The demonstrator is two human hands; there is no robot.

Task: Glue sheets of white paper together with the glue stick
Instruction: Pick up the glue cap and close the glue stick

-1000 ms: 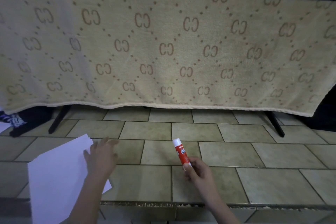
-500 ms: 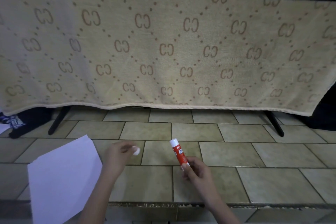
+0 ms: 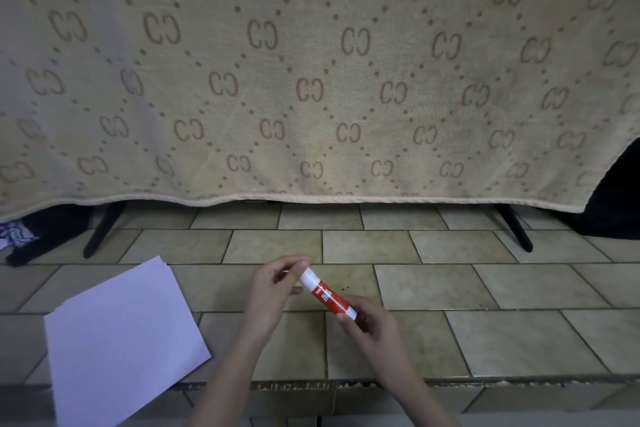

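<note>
A red and white glue stick is held tilted above the tiled floor, its white cap end pointing up and left. My right hand grips its lower end. My left hand pinches the cap end with thumb and fingers. A stack of white paper sheets lies flat on the tiles at the lower left, apart from both hands.
A beige patterned towel hangs over a black rack with legs on the tiled floor. Dark cloth lies at the far left. A step edge runs below my hands.
My left hand left the paper, picked up the white cap and brought it right to the glue stick's top. The stick tilted further left in my right hand.
</note>
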